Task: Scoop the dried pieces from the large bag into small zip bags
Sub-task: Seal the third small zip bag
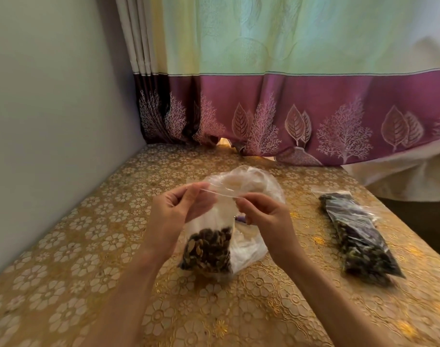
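A small clear zip bag (210,249) hangs upright above the table, its lower half filled with dark dried pieces. My left hand (178,209) pinches the left end of its zip strip. My right hand (262,211) pinches the strip near its right end, so the top edge is stretched between them. Behind and under it lies a crumpled clear large bag (251,186), which looks mostly pale inside. A small purple object (241,219) peeks out between the bags.
A long clear bag (359,236) full of dark dried pieces lies on the table's right side. The table (88,246) has a gold flower-patterned cloth. A wall stands left; a purple and green curtain (289,108) hangs behind.
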The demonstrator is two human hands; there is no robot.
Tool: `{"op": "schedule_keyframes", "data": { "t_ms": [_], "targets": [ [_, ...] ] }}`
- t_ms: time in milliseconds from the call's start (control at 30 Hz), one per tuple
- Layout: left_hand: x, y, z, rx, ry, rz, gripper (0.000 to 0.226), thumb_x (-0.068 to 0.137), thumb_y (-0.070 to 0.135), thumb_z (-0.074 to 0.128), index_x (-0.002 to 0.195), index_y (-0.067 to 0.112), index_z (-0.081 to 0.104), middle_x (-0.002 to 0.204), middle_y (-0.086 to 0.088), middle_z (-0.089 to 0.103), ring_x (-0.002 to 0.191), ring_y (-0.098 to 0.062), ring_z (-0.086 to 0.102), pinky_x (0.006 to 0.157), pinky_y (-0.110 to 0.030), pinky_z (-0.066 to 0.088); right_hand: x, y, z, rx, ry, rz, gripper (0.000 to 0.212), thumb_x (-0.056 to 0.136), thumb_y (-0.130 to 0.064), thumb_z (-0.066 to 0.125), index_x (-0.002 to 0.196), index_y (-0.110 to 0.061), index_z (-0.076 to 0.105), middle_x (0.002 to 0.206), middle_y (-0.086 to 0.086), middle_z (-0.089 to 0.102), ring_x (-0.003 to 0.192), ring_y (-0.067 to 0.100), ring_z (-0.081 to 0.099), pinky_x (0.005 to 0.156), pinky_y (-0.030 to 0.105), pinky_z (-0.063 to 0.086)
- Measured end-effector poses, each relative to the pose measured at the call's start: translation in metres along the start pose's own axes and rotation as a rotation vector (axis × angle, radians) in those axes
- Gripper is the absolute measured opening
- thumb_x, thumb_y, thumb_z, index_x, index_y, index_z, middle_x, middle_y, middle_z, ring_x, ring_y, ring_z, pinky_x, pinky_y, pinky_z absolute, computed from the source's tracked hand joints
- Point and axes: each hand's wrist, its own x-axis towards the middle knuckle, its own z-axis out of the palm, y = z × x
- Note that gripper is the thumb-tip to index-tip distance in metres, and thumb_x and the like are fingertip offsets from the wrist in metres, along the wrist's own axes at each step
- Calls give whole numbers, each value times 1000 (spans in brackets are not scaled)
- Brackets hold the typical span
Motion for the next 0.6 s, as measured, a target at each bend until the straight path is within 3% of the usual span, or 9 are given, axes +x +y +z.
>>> {"op": "schedule_keyframes", "data": {
  "t_ms": [200, 367, 600],
  "targets": [
    [4, 12, -23, 120, 2, 5, 19, 69, 15, 68, 83, 3, 71, 78, -18, 72, 74, -31, 70, 62, -27, 57, 7, -3, 0, 161, 52, 88, 12, 65, -28, 72, 72, -21, 78, 65, -2, 67, 56, 7, 52, 59, 26, 46],
    [1, 18, -31, 124, -58, -40, 14, 65, 17, 69, 76, 9, 74, 81, -18, 72, 74, -31, 71, 62, -27, 57, 6, -4, -1, 181, 54, 106, 15, 62, -28, 73, 71, -17, 78, 66, 2, 66, 60, 12, 53, 57, 22, 47],
    [-4, 18, -29, 194, -45, 48, 14, 69, 16, 67, 79, 8, 72, 77, -14, 73, 72, -27, 71, 62, -25, 57, 3, -8, -1, 104, 56, 42, 4, 72, -17, 71, 70, -15, 73, 60, -8, 63, 55, 2, 56, 61, 26, 54]
  ]
}}
